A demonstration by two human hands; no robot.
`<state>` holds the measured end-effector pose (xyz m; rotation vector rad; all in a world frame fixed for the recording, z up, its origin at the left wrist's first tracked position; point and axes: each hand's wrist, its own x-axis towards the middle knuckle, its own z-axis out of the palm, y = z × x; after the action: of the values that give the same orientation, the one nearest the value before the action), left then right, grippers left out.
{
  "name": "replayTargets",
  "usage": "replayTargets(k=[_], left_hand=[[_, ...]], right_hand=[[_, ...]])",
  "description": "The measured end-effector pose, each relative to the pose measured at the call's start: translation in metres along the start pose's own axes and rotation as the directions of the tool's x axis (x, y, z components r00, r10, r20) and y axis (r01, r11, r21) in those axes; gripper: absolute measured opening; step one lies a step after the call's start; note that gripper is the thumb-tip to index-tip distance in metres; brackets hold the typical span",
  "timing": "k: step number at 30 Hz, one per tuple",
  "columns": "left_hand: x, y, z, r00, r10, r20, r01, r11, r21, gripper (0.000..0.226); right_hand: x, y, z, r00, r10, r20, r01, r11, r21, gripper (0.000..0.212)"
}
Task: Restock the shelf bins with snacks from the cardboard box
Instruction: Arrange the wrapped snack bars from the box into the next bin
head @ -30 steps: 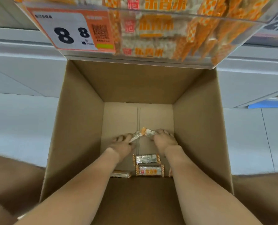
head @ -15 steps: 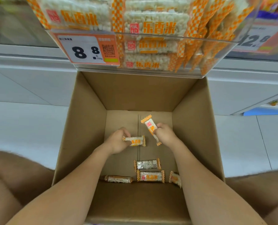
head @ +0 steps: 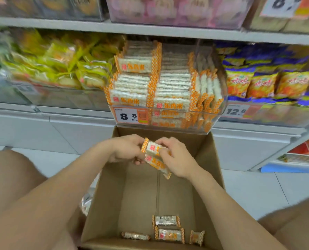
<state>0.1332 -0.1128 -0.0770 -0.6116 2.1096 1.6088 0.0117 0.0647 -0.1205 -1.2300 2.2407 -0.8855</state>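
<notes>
Snacks (head: 152, 148), two of them, are gripped by both hands: the left hand (head: 125, 148) and right hand (head: 179, 159) curl their fingers round the pair, over the far end of the box (head: 209, 159). Four packs (head: 169, 235) lie on its floor, near end. Beyond, the bin (head: 211, 121) is full.

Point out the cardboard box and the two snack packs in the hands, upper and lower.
cardboard box (head: 108, 204): head view, inner left wall.
upper snack pack (head: 152, 148): head view, white middle by the red logo.
lower snack pack (head: 158, 166): head view, orange lettering on its front.
</notes>
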Motion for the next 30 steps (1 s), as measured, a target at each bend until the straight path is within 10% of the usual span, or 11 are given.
replayTargets(k=[7,14,21,25,30], left_hand=[[-0.078,0.068,-0.040,0.970,0.206,-0.129,-0.219,0.971,-0.098,0.032],[-0.097,0.082,-0.049,0.781,0.440,-0.444,-0.471,0.881,0.045,0.024],[-0.084,0.094,-0.073,0.627,0.519,-0.581,-0.552,0.822,0.139,0.029],[-0.062,0.090,-0.073,0.294,0.567,-0.769,-0.176,0.823,0.540,0.037],[-0.044,0.080,-0.064,0.392,0.467,-0.793,0.092,0.837,0.539,0.046]], right_hand=[[0.001,-0.070,-0.043,0.930,-0.300,-0.215,0.261,0.946,-0.191,0.052],[0.019,-0.132,-0.097,0.880,-0.424,-0.215,0.241,0.788,-0.567,0.048],[0.058,-0.135,-0.133,0.906,-0.417,-0.068,0.351,0.832,-0.430,0.047],[0.075,-0.144,-0.128,0.833,-0.454,-0.317,0.167,0.752,-0.638,0.039],[0.107,-0.147,-0.114,0.819,-0.474,-0.322,0.084,0.656,-0.750,0.034]])
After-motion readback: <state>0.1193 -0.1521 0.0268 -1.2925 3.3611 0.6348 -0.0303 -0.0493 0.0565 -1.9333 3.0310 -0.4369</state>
